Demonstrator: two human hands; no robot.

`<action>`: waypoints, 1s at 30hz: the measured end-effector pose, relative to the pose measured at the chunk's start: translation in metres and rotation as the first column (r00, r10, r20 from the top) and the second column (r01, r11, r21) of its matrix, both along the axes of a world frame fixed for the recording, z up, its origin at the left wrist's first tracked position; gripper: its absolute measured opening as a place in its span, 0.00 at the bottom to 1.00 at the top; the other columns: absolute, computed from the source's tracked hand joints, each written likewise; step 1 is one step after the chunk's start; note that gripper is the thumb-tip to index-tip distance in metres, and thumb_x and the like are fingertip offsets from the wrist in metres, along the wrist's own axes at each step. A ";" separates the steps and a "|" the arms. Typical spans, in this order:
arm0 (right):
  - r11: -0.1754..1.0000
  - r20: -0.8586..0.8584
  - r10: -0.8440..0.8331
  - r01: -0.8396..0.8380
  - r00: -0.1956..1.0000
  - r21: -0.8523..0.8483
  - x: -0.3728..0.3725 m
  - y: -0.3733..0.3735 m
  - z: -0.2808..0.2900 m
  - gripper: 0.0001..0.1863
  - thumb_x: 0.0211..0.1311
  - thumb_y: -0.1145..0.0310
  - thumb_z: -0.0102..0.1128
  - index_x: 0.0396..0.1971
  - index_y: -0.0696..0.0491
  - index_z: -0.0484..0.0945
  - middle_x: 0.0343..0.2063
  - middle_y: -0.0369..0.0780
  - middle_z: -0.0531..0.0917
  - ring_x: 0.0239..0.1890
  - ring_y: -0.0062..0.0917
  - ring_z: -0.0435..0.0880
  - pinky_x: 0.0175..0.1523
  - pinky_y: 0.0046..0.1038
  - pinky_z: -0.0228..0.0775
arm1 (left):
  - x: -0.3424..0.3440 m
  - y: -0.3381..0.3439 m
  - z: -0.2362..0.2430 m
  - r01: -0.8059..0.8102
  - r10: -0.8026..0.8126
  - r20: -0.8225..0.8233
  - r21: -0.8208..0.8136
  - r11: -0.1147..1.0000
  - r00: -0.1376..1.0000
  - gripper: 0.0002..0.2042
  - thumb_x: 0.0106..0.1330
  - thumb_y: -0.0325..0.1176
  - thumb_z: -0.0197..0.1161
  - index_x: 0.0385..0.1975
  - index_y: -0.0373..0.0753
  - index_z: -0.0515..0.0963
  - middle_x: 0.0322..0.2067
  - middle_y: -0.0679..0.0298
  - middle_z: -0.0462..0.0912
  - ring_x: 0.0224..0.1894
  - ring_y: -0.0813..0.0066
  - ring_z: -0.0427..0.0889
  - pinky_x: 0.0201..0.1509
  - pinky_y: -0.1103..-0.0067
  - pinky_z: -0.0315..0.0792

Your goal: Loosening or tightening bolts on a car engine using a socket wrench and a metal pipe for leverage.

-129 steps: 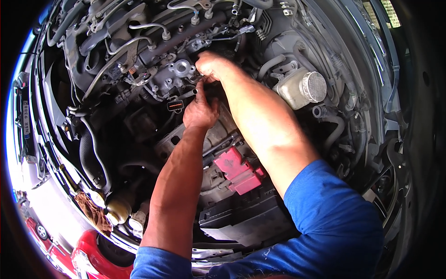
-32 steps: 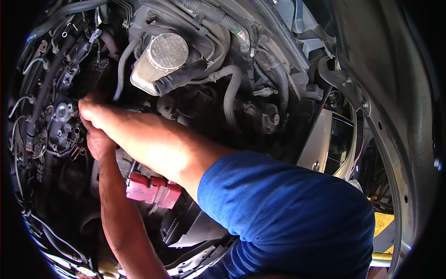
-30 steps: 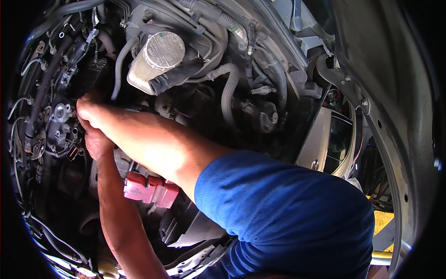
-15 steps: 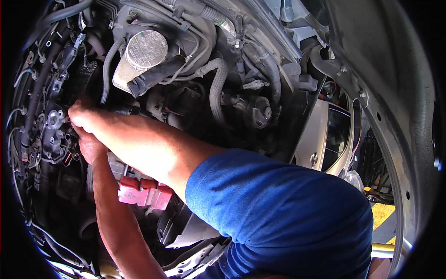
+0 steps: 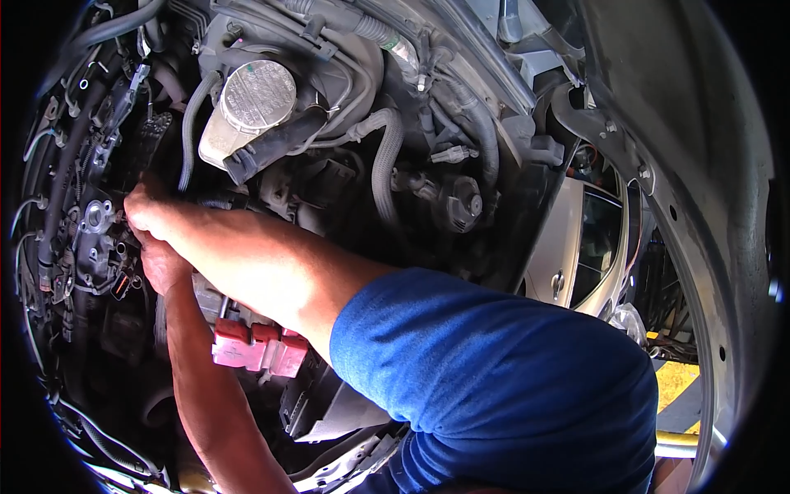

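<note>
Both my hands reach deep into a car's engine bay, close beside the engine (image 5: 97, 247). My right hand (image 5: 146, 206), on the arm with the blue sleeve, is above my left hand (image 5: 163, 262); the two overlap or touch at the wrists. Their fingers point away into the dark gap beside a round metal flange (image 5: 98, 216), so I cannot see what they hold or how far they are closed. Under my right forearm sits a red battery terminal cover (image 5: 259, 347). Just beyond my right hand hangs a grey hose (image 5: 189, 136).
A whitish fluid reservoir with a round cap (image 5: 259, 95) stands beyond my right forearm. A braided hose (image 5: 384, 156) runs down nearby. Wires and pipes crowd the left side. At right are the fender edge (image 5: 658, 193) and a light-coloured car (image 5: 555, 239).
My hands stay at the same spot, with only a slight shift. The view has moved a little, and the red cover sits slightly more to the right.
</note>
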State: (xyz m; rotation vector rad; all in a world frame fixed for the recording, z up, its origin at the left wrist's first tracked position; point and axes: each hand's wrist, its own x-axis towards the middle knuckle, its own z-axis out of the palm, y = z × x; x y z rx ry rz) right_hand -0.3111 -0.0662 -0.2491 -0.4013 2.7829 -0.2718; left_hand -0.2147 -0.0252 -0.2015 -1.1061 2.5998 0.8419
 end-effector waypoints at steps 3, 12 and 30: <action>0.868 0.443 -0.164 0.342 0.882 -0.359 0.016 -0.007 0.032 0.15 0.66 0.71 0.45 0.39 0.49 0.83 0.44 0.42 0.83 0.48 0.28 0.83 0.50 0.27 0.74 | 0.020 -0.021 0.013 -0.065 0.067 0.050 -0.039 0.997 0.996 0.43 0.59 0.54 0.62 0.70 0.59 0.42 0.44 0.42 0.82 0.46 0.40 0.81 0.46 0.54 0.76; 0.954 0.345 0.120 -0.012 0.931 -0.300 -0.007 0.021 0.028 0.16 0.66 0.72 0.45 0.44 0.52 0.83 0.52 0.42 0.81 0.57 0.30 0.79 0.59 0.28 0.71 | 0.002 0.000 0.014 -0.044 0.044 0.042 -0.009 0.999 0.998 0.46 0.61 0.50 0.61 0.71 0.56 0.35 0.42 0.43 0.83 0.45 0.39 0.81 0.45 0.52 0.76; 0.562 0.612 -0.014 0.512 0.791 -0.650 0.009 0.031 0.054 0.19 0.62 0.70 0.45 0.51 0.55 0.76 0.53 0.48 0.78 0.58 0.42 0.75 0.62 0.36 0.66 | 0.010 -0.004 0.031 -0.034 0.034 -0.008 -0.016 0.999 0.999 0.49 0.60 0.45 0.62 0.73 0.48 0.32 0.37 0.42 0.83 0.38 0.43 0.84 0.40 0.55 0.77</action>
